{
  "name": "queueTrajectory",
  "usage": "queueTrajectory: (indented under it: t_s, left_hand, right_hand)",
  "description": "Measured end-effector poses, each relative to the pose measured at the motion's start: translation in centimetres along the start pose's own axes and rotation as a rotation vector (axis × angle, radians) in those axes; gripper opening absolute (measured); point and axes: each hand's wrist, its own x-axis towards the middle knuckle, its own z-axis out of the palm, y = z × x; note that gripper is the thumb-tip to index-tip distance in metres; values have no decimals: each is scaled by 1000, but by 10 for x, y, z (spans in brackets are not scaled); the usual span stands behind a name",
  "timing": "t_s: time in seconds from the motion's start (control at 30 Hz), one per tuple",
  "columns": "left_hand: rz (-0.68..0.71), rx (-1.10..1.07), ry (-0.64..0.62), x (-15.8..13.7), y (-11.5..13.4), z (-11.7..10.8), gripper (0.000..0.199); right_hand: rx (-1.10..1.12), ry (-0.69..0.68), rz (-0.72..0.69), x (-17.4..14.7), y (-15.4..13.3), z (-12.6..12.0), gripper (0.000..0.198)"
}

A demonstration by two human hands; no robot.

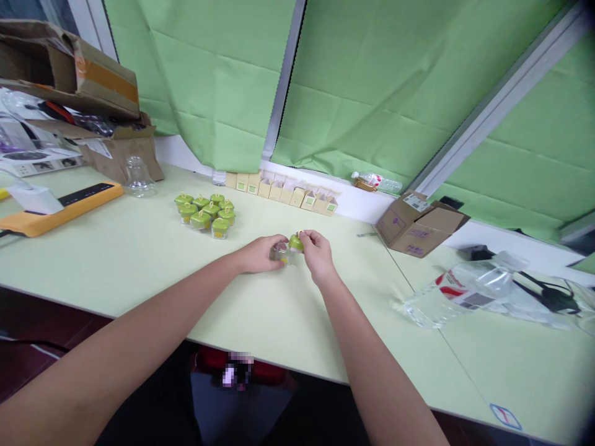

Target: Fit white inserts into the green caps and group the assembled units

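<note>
Just above the middle of the table, my left hand [264,254] is closed around a small clear plastic container [282,254]. A green lid [295,243] is pinched by my right hand [317,253] near its top loop, close beside the container's mouth. The lid looks tilted and apart from the container, though fingers partly hide the edge between them. To the left stand several small clear containers with green lids [201,219], grouped in rows, each with a pale loop on top.
Small cream cartons [283,189] line the wall. A cardboard box [421,226] and a large clear bottle [458,291] lie right; a smaller bottle [376,182] rests on the ledge. An orange power strip [88,201], a clear jar [138,178] and stacked cardboard boxes [105,80] stand left.
</note>
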Motion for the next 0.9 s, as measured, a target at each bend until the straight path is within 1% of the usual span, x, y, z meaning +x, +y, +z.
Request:
queueTrajectory:
  t_s: [0.13,0.23,0.37,0.47,0.6,0.9]
  left_hand:
    - [-1,-16,-14,-1,4,-1,48]
    - [0,-11,-18,-1,5,-2,45]
    - [-8,-1,-17,0,3,-3,43]
    - [-25,-33,-1,1,2,-3,45]
    - [-40,-72,9,1,2,-3,43]
    - [-40,-70,14,3,-2,-2,43]
  right_hand:
    - [-51,3,-176,0,2,1,28]
    - [-134,-34,-255,-2,2,2,27]
    - [-185,-89,-302,-4,4,4,25]
    - [-203,-105,-339,-5,7,5,23]
    - [-252,-116,-408,-7,7,6,21]
    - [-388,-154,-470,-11,6,6,22]
